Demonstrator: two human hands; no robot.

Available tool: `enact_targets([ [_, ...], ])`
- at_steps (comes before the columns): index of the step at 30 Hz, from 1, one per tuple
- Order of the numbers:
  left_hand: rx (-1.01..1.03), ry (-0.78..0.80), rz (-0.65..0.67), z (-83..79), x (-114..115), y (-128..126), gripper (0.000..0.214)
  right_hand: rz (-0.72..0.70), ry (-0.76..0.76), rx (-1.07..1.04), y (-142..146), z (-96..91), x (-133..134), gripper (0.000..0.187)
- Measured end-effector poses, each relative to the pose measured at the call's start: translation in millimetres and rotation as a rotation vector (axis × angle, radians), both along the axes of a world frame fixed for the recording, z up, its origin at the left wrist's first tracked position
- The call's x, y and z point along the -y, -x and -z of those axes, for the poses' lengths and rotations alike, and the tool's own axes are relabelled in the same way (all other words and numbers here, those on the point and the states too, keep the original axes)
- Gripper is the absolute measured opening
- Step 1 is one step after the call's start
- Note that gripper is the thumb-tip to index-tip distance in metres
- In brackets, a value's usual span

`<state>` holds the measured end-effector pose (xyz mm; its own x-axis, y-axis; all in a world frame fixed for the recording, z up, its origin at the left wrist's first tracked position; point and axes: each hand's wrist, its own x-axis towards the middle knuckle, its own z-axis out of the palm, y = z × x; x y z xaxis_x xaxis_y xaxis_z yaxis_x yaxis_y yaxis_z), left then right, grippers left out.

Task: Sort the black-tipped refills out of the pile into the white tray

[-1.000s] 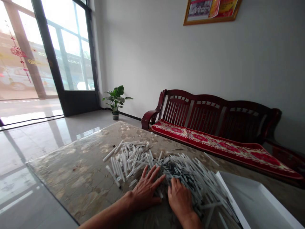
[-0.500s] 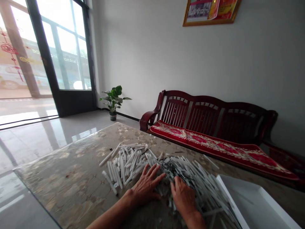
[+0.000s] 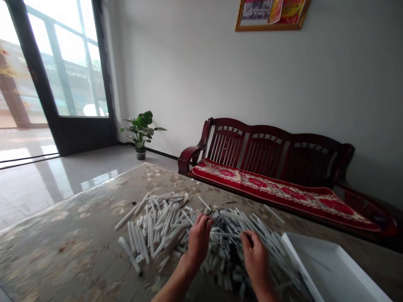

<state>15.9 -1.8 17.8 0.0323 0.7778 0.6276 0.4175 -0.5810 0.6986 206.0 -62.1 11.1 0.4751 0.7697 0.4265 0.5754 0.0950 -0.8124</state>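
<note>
My right hand (image 3: 255, 256) is closed, thumb and fingertips pinching the end of a thin grey rod (image 3: 227, 235) that looks like a pen refill. The rod points left toward my left hand (image 3: 199, 235), whose fingers are curled together; whatever they hold is hidden. Left of that hand lies a heap of short white tubes (image 3: 157, 224), like pen barrels. A pile of long, thin translucent rods (image 3: 267, 235) spreads behind and to the right of my right hand. Between my wrists are many small white and dark pieces (image 3: 220, 262), too blurred to name.
A shallow white box (image 3: 333, 260) sits at the right of the patterned tabletop (image 3: 85, 235). Beyond the table stands a dark red wooden bench (image 3: 264, 147) with a red floral cover (image 3: 252, 181). A potted plant (image 3: 140, 134) stands near the glass door (image 3: 78, 84).
My left hand was spread flat on the pile and is now raised with curled fingers. My right hand moved a little right and now pinches a thin rod. The view shifted slightly right.
</note>
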Motion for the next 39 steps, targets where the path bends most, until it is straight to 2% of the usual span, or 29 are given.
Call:
enact_targets([
  [3, 0.017, 0.115, 0.127, 3.0, 7.0, -0.4, 0.037, 0.035, -0.042, -0.161, 4.7, 0.0, 2.9, 0.052],
  [8, -0.061, 0.276, 0.2, 3.4, 11.6, 3.0, 0.041, 0.089, -0.105, -0.351, 12.6, 5.5, 12.1, 0.05],
  [12, -0.174, 0.287, 0.261, 3.2, 17.5, 0.3, 0.041, 0.133, -0.158, -0.44, 13.9, 2.4, 19.3, 0.047],
  [17, -0.263, 0.283, 0.25, 4.6, 23.3, -4.7, 0.041, 0.157, -0.26, -0.575, 13.8, -8.6, 22.2, 0.038],
  [19, -0.182, 0.337, 0.262, 2.3, 23.5, -5.3, 0.037, 0.141, -0.275, -0.603, 14.6, -9.5, 22.0, 0.036],
  [22, 0.097, 0.452, 0.329, -2.7, 21.2, -7.2, 0.027, 0.086, -0.205, -0.583, 17.4, -6.8, 20.5, 0.036],
  [26, 0.594, 0.668, 0.44, -6.0, 14.4, -11.3, 0.045, -0.023, -0.092, -0.515, 21.9, -2.4, 16.7, 0.04],
  [29, 0.822, 0.763, 0.491, -7.0, 8.6, -10.6, 0.049, -0.1, -0.016, -0.478, 24.1, -1.8, 13.6, 0.041],
  [33, 0.855, 0.779, 0.464, -10.9, 4.7, -5.4, 0.05, -0.158, 0.044, -0.443, 24.4, -4.9, 9.2, 0.042],
  [39, 0.795, 0.655, 0.44, -14.3, 2.4, 1.3, 0.047, -0.225, 0.116, -0.422, 21.4, -5.7, 2.8, 0.041],
])
